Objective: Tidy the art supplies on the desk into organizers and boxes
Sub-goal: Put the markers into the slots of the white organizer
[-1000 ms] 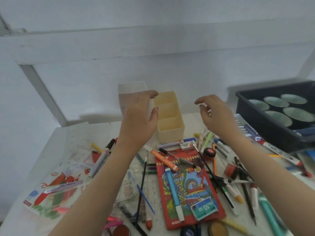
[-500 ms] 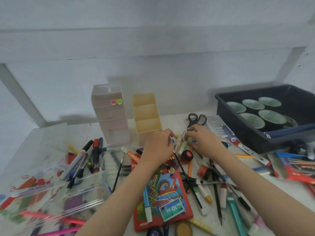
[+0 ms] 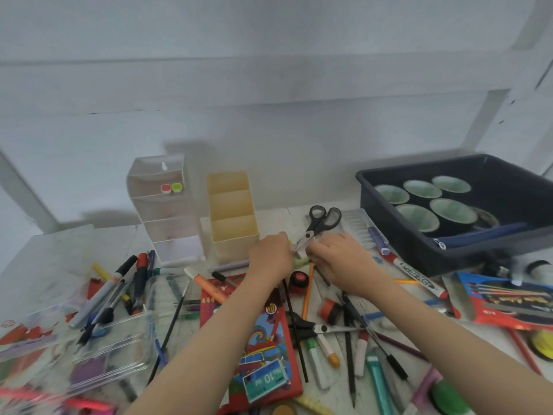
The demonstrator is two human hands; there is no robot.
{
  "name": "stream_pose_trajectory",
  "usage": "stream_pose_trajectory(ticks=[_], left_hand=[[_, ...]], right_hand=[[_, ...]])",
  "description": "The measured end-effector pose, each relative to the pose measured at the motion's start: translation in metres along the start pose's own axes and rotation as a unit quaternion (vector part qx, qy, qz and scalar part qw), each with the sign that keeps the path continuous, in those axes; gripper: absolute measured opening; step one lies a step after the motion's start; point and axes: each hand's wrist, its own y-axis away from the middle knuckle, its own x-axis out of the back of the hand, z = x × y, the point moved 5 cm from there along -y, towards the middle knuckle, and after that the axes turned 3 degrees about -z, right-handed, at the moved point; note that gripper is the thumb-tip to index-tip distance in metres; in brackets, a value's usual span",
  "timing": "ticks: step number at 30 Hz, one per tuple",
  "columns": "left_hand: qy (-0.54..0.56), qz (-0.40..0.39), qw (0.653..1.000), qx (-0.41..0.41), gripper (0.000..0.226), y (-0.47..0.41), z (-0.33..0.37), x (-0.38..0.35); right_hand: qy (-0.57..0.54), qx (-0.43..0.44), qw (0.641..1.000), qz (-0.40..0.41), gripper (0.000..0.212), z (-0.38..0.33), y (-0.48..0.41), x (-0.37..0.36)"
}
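Left hand [image 3: 270, 256]: my fingers curled down on a pale green pen [image 3: 302, 260]; grip unclear.
Right hand [image 3: 341, 259]: closed round the pen's other end.
Pen: lies on worktop [image 3: 59, 250], before cream organizer [image 3: 233, 217], below scissors [image 3: 321, 224].

A home craft or hobby corner: a white tabletop [image 3: 54, 259] against a plain white wall is strewn with pens and markers. Behind them stand a cream organizer [image 3: 233, 217] and, beside it, scissors [image 3: 321, 224]; right of those, a dark bin [image 3: 466, 244] holding cups.
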Motion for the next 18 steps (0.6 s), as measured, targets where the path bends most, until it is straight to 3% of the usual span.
stream_pose_trajectory(ticks=[5,10,14,18], left_hand=[[-0.017,-0.020,1.000,0.015,0.026,-0.003,0.001,-0.005],[-0.019,-0.031,0.999,0.023,0.014,0.000,0.001,-0.005],[0.186,-0.007,0.982,0.038,0.019,0.007,-0.009,0.005],[0.443,0.000,0.894,0.067,0.021,0.022,-0.026,0.024]], right_hand=[[-0.043,-0.092,0.995,0.005,0.015,0.024,0.013,0.016],[-0.146,-0.174,0.974,0.007,0.028,0.036,0.009,0.034],[-0.302,-0.217,0.927,0.047,0.028,0.031,-0.003,0.047],[-0.370,-0.199,0.904,0.077,0.021,0.009,-0.023,0.062]])
